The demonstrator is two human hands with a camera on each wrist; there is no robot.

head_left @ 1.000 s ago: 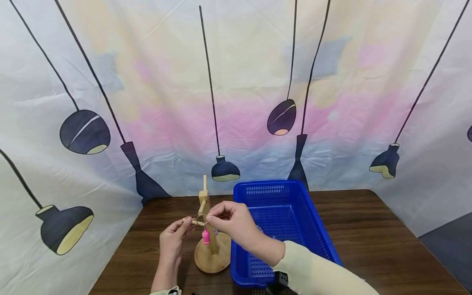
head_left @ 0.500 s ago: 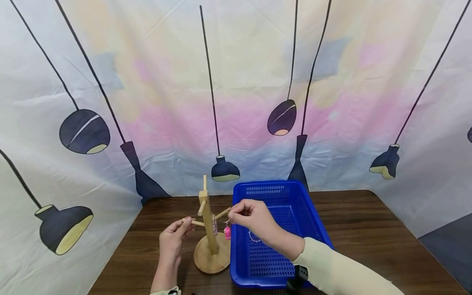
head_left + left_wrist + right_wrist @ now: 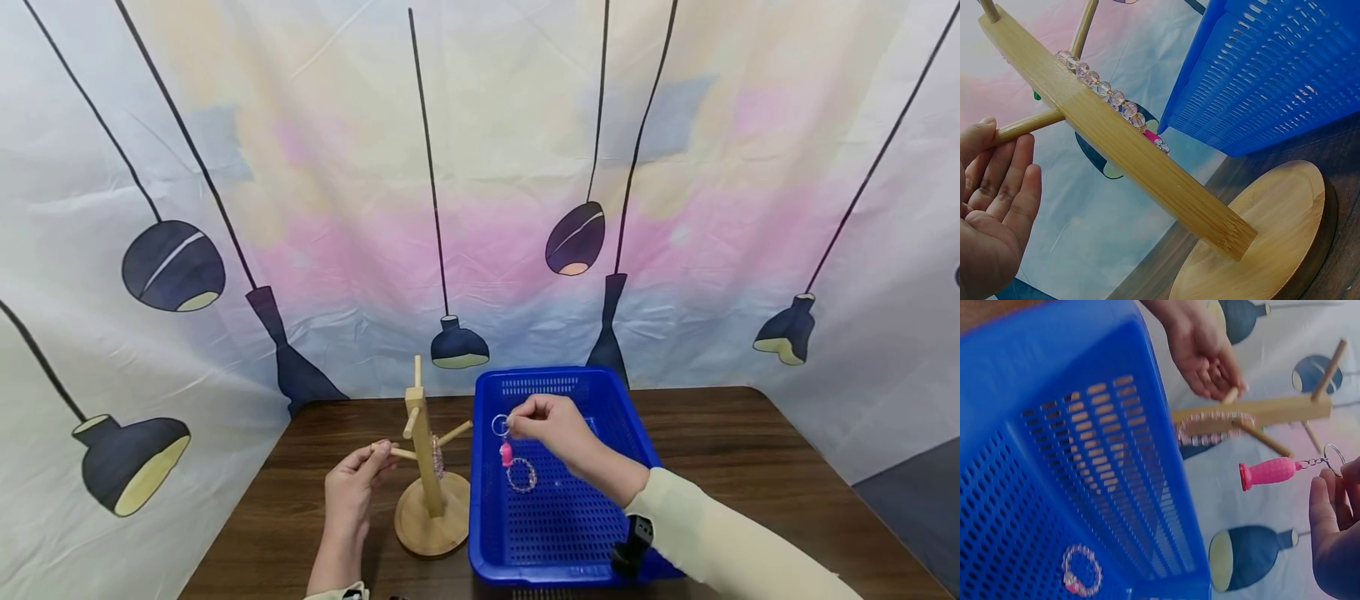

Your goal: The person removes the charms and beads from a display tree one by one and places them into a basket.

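Observation:
My right hand (image 3: 551, 425) pinches the metal ring of a keychain, whose pink charm (image 3: 506, 454) dangles over the blue basket (image 3: 480, 500). A short chain joins ring and charm in the right wrist view, where the charm (image 3: 1269, 472) has a ribbed body. My left hand (image 3: 348, 492) holds the end of one peg (image 3: 1029, 125) of a wooden stand (image 3: 429, 475) between thumb and fingers. On another peg of that stand hangs a bracelet of clear pinkish beads (image 3: 1104, 89). A second beaded bracelet (image 3: 1099, 569) lies inside the basket.
The stand's round base (image 3: 431, 542) sits on the dark wooden table (image 3: 750, 483), close to the basket's left side. Behind the table hangs a cloth (image 3: 480, 167) printed with lamps. More pegs stick out from the upper post.
My right hand has carried the keychain away from the peg at my left hand, rightward past another peg and over the basket. My left hand stays on its peg.

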